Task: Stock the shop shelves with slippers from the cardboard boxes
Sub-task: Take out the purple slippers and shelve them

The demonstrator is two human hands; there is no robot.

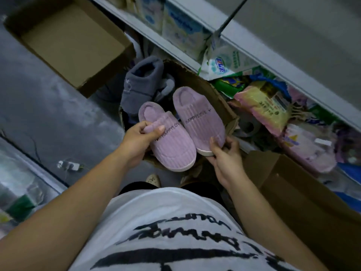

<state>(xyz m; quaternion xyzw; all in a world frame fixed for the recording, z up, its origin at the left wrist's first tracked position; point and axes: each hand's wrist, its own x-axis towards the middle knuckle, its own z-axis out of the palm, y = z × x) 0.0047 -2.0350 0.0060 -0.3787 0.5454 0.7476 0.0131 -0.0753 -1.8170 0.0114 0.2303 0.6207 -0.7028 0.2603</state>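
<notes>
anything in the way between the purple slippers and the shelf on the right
Yes. A flap of the open cardboard box rises between the purple slippers and the shelf, and the space under that shelf is crowded with packets.

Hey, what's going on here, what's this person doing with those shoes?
A person holds a pair of purple slippers over an open box of grey slippers. The left hand grips the left slipper at its upper edge; the right hand pinches the toe of the right slipper. The shelf stands alongside, and neither purple slipper is on it yet.
</notes>
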